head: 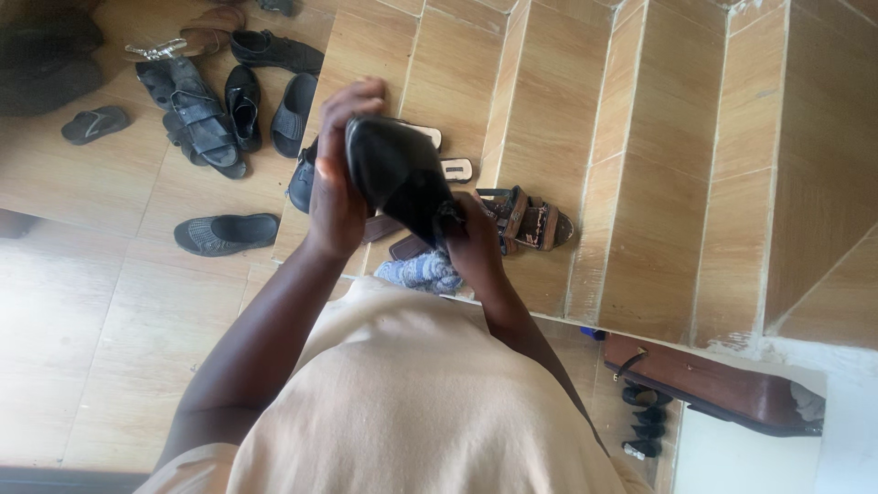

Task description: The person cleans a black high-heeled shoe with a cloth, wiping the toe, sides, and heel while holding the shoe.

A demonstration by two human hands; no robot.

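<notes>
A shiny black shoe (395, 172) is held up in front of me over tiled steps. My left hand (337, 178) grips its left side, fingers curled over the top. My right hand (476, 245) holds its lower end, with a dark cloth or brush pinched against the shoe; which one I cannot tell. A blue and white cloth (422, 272) lies just below my hands.
Tan tiled steps (631, 165) rise to the right. Several black sandals and shoes (206, 128) lie on the floor at the left, a single slipper (226, 232) nearer. A brown strappy sandal (530, 220) rests on a step. A brown case (722, 384) lies at lower right.
</notes>
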